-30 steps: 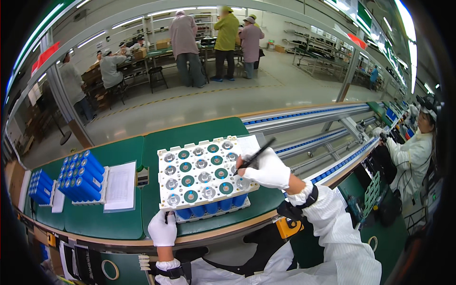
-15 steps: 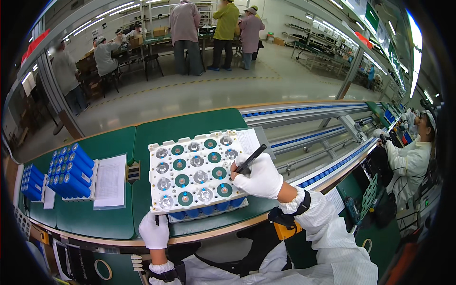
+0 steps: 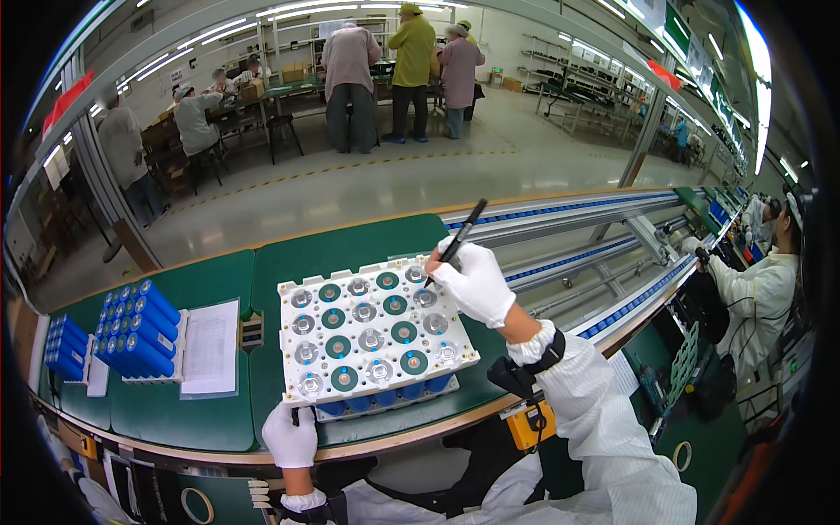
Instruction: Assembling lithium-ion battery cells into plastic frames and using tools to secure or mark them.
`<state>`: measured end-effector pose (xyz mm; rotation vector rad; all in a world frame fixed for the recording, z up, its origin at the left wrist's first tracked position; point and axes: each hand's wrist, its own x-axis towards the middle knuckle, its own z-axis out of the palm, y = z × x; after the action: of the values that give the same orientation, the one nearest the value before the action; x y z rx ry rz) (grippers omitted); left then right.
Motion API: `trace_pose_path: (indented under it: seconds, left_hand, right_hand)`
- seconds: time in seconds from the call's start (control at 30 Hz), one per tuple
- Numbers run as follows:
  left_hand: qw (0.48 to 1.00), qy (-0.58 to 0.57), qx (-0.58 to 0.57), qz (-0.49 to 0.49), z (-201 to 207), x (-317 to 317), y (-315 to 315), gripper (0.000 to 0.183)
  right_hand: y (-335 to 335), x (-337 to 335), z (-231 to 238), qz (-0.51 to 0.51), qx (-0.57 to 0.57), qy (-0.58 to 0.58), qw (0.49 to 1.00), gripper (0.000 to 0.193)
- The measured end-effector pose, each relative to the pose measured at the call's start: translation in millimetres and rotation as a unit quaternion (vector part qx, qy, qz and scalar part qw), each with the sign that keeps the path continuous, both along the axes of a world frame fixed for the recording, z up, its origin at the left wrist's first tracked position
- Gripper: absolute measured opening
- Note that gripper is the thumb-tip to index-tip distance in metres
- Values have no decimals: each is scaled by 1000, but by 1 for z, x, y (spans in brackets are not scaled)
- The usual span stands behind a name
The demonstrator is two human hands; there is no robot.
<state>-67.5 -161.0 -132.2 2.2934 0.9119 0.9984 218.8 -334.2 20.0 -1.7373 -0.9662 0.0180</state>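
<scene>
A battery pack [image 3: 357, 317] stands on the green worktop, with blue cylindrical cells under a white plastic holder. Rows of cell ends show in the holder, some ringed in green and others metallic. My right hand [image 3: 475, 284], in a white glove with bare fingertips, grips a black marker pen [image 3: 464, 234]. Its tip points down at the pack's far right part, beside a metallic cell end; contact cannot be made out. My left hand [image 3: 290, 436], also gloved, is closed at the near left corner, with a small dark thing at its fingers.
Two smaller blocks of blue cells [image 3: 136, 331] [image 3: 66, 350] stand at the left, beside a paper sheet [image 3: 211, 348]. Roller conveyor rails [image 3: 560, 213] run off to the right. A yellow device [image 3: 530, 426] hangs below the table edge. A co-worker [image 3: 759, 284] sits at right.
My right hand has moved with the marker from the pack's right side toward its far right corner, and the pen stands steeper. My left hand stays at the near left corner.
</scene>
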Motion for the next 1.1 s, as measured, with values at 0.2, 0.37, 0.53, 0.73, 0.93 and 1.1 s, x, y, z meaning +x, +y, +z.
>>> trace_pose_path:
  seconds: [0.2,0.37,0.53,0.73,0.93,1.1]
  left_hand:
    - [1000,-8,0,7,-5,-3,2,11]
    - [1000,12,-2,9,4,-2,0,10]
    - [1000,-4,-14,9,4,-1,0,13]
    - [1000,-3,17,6,-7,-1,5,14]
    - [1000,-2,9,12,-4,0,3,14]
    - [1000,-8,9,12,-4,1,3,14]
  right_hand:
    - [24,7,-19,-35,-8,-69,997,16]
    - [27,5,-16,-60,12,-88,994,14]
    - [30,3,-10,20,-35,-87,995,13]
    - [33,8,-13,25,-65,-110,991,11]
    - [34,4,-9,33,-87,-120,988,17]
    - [33,4,-7,29,-92,-131,987,17]
